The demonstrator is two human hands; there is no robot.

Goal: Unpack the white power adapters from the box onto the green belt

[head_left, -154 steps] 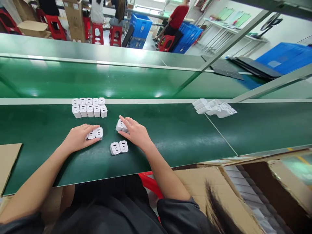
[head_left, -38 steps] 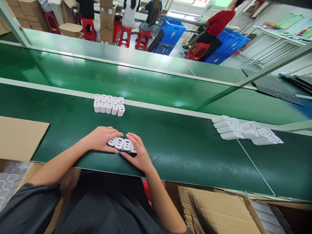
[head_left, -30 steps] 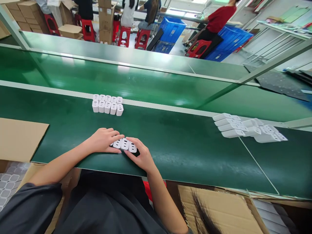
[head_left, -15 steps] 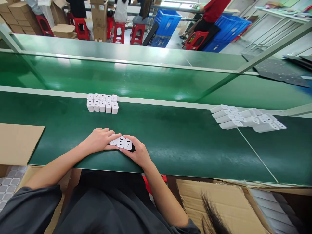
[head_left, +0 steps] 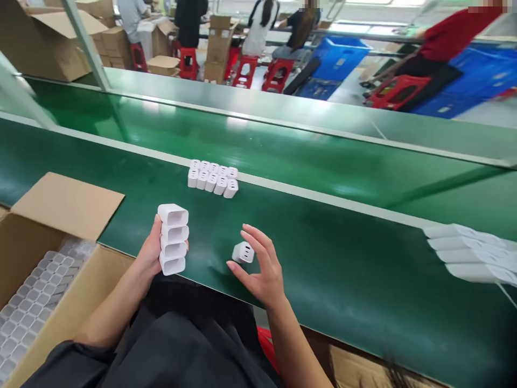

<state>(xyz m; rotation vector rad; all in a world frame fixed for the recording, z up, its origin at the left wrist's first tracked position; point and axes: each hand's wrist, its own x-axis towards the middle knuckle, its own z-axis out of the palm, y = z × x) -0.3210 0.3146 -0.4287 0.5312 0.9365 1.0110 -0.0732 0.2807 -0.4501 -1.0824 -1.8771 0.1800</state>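
Note:
My left hand (head_left: 153, 247) is wrapped round a stack of several white hollow housings (head_left: 174, 250), their open ends facing right and toward me. One white charger housing with slots (head_left: 244, 252) rests on the green table between my hands. Beside it my right hand (head_left: 262, 267) has its fingers spread, thumb and fingertips around the piece without visibly gripping it. Two rows of similar white slotted housings (head_left: 212, 180) stand near the white strip beyond my hands.
Several long white housings (head_left: 470, 253) lie at the right. At the left, a cardboard box (head_left: 68, 207) holds many white pieces, its flap over the table edge. People, red stools (head_left: 246, 70) and blue crates (head_left: 341, 56) are across the line.
The view has swung left. My hands have moved apart; the row held between them is gone from there. My left hand now holds hollow housings, and my right hand has opened beside one piece.

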